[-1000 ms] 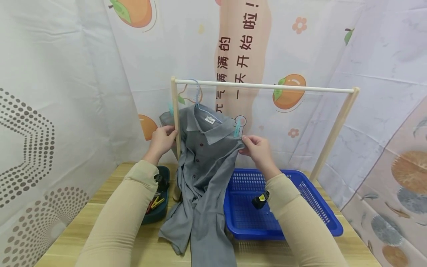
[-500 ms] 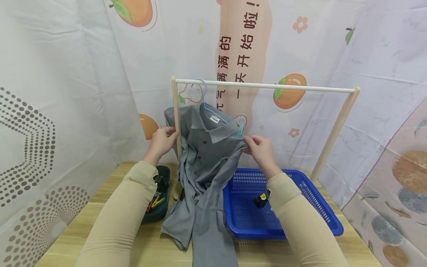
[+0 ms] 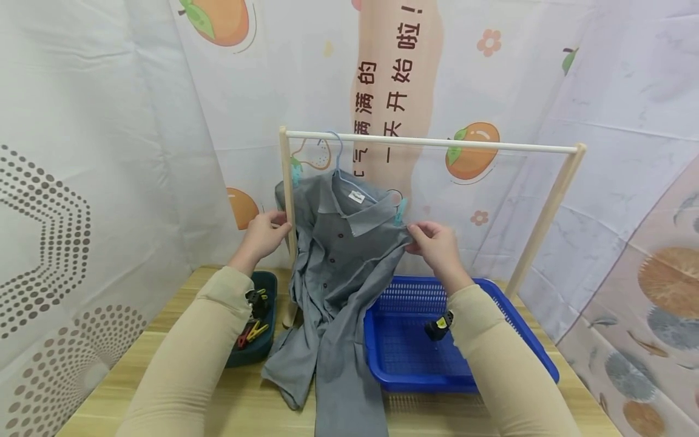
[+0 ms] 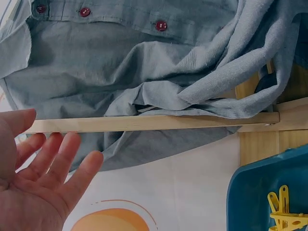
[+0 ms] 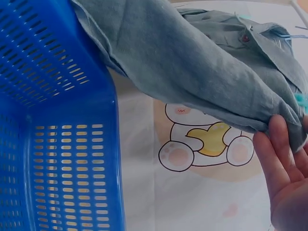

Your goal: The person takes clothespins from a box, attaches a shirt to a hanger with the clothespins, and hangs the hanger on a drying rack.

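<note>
A grey button-up shirt (image 3: pixel 349 243) hangs from a light blue hanger (image 3: pixel 340 149) on the white bar of a small rack. Turquoise clothespins sit at both shoulders, such as the right clothespin (image 3: pixel 401 211). My right hand (image 3: pixel 437 246) pinches the shirt's right shoulder just below that clothespin; the right wrist view shows thumb and fingers on the cloth, with the sleeve (image 5: pixel 192 62) trailing away. My left hand (image 3: pixel 264 233) grips the rack's left wooden post (image 4: pixel 144 123), thumb on one side and fingers on the other. The shirt's left shoulder passes behind this post.
A blue perforated basket (image 3: pixel 415 382) stands right of the shirt, below my right arm. On the left, a dark teal bin (image 4: pixel 236 187) holds several clothespins, including a yellow clothespin (image 4: pixel 284 211). The rack's right post (image 3: pixel 546 221) rises behind the basket.
The hanger and shirt have slid right along the bar, my right hand moving right with the shoulder. The left clothespin now shows right of the post. My left hand stays at the post.
</note>
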